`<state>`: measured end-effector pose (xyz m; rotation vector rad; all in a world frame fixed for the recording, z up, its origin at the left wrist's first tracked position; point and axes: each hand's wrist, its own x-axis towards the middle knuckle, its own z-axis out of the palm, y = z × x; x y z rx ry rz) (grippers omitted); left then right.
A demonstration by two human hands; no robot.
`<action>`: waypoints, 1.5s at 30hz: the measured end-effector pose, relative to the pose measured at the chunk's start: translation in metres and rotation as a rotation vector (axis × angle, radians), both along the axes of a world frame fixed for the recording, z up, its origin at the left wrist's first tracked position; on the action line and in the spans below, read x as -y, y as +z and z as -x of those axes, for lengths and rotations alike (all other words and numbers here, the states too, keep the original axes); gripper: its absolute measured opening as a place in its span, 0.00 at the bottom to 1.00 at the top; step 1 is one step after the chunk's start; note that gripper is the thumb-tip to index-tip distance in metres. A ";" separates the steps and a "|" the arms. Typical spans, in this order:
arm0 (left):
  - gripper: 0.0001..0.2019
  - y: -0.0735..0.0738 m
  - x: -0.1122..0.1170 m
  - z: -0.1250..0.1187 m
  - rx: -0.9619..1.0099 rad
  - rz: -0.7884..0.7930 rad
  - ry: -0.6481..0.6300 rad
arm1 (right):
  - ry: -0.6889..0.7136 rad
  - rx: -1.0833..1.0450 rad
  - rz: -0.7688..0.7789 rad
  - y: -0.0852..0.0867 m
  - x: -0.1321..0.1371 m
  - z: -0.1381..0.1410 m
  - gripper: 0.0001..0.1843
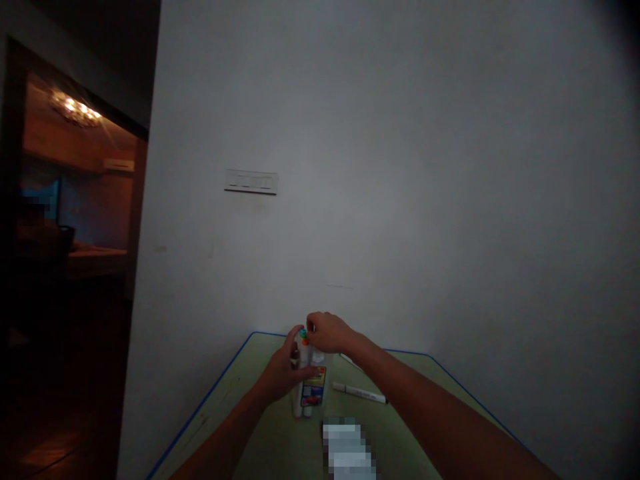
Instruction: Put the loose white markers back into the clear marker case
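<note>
Several white marker pens (303,380) stand bunched on the green tabletop (210,413), with a green cap and an orange cap at their top end (303,337). My left hand (283,370) wraps around them from the near left. Just above it, my right hand (327,333) has curled fingers at the caps, but whether it grips them I cannot tell. A colourful printed package (315,387) stands partly behind the pens. To the right lies a white marker (360,393) with a dark tip. A pixelated white item (347,450) lies near the table's front.
The table's far corners, edged in blue, meet a white wall with a flat wall panel (251,181). On the left, a doorway (75,200) opens onto a lit room with a ceiling lamp and a dim seated person (35,230).
</note>
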<state>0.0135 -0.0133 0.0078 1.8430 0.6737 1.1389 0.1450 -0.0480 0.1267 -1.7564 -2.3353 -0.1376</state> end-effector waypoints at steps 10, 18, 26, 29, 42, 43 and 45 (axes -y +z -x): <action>0.46 0.003 0.001 0.000 -0.013 0.027 0.021 | 0.014 0.005 0.062 0.010 0.006 -0.006 0.15; 0.46 0.003 0.002 0.001 -0.024 0.014 0.022 | 0.048 -0.027 0.021 0.003 0.003 -0.003 0.13; 0.45 0.002 0.001 0.001 -0.050 0.004 0.035 | -0.144 -0.098 -0.100 -0.021 -0.004 -0.058 0.18; 0.45 0.003 0.002 0.001 -0.051 0.016 0.038 | -0.147 -0.042 0.055 -0.063 -0.012 -0.087 0.16; 0.46 0.007 0.004 0.000 -0.074 0.041 0.071 | 0.023 -0.041 0.104 -0.124 -0.031 -0.092 0.12; 0.46 0.007 0.004 0.000 -0.075 0.039 0.073 | 0.020 -0.062 0.080 -0.118 -0.029 -0.095 0.12; 0.45 0.007 0.004 0.000 -0.078 0.030 0.086 | 0.015 -0.107 0.031 -0.105 -0.024 -0.102 0.12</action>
